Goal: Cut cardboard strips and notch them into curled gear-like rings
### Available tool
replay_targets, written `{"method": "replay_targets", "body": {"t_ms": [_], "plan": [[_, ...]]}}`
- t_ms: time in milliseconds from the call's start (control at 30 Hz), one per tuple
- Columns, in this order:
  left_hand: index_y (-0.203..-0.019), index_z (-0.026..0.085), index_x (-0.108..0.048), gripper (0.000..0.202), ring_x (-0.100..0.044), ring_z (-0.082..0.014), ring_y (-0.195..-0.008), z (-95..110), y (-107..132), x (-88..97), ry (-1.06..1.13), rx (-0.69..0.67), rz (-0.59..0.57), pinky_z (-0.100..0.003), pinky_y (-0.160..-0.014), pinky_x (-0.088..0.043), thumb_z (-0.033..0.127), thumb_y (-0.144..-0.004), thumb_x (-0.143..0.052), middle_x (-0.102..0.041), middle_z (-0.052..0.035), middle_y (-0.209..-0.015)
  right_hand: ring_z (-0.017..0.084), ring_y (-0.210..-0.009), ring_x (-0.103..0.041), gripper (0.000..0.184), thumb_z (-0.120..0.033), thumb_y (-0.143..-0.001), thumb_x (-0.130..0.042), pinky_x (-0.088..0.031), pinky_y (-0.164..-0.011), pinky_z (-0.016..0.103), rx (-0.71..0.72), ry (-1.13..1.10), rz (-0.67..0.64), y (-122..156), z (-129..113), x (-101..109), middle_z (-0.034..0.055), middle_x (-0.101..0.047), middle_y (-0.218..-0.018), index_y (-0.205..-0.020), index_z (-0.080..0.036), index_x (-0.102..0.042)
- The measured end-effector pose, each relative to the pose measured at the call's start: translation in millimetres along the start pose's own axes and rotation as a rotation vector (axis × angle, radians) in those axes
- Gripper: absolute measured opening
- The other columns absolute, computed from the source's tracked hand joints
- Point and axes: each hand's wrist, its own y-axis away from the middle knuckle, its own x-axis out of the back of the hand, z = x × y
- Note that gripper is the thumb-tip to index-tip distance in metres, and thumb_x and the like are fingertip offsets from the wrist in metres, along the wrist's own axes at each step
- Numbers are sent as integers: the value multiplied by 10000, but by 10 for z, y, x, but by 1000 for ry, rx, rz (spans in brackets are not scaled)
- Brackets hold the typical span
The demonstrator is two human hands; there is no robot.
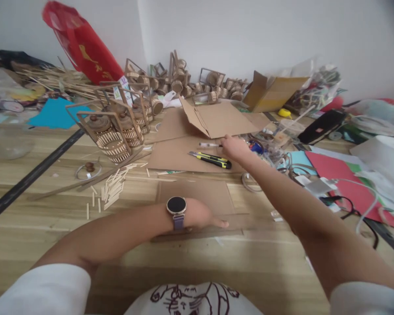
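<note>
Over flat brown cardboard (170, 154), a slim white pen (210, 145) points lengthwise left from my right hand (234, 148); whether pinched, I can't tell.

The person is wearing a white top (197, 299) with short sleeves (47, 291) that are leaving the forearms (282, 194) bare. Across its front, a line drawing (212, 297) in dark maroon is showing curved, looping strokes. Around the left wrist (191, 213), a watch (176, 205) is sitting on a purple strap (178, 223), and a pale gold rim is encircling its round black dial.
</note>
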Motion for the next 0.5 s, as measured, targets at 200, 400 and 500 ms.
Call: {"method": "replay_targets", "body": {"t_ms": [200,400,500], "plan": [[-1526,451,-157,998,-661,-197,-748,41,101,119,-364,-154,-160,-228,-578,-377,-12,-752,-586,-741,-10,-1056,233,-795,-660,137,-246,-869,-504,-474,-666,311,-142,-160,186,1204,245,119,100,-668,-876,-938,-158,-584],[-1530,446,-137,1084,-643,-186,-703,96,62,118,-393,-132,-186,-219,-548,-364,-46,-698,-626,-744,-5,-1004,184,-616,-656,118,-328,-784,-630,-499,-587,285,-333,-1110,480,2494,-155,-199,-6,-642,-661,-754,-233,-568],[-1533,429,-158,1077,-636,-185,-686,93,29,117,-384,-157,-176,-220,-545,-365,-37,-695,-650,-750,-15,-982,200,-686,-694,125,-350,-823,-635,-541,-657,318,-410,-1218,411,2801,-415,-378,18,-705,-756,-853,-229,-647]]}}
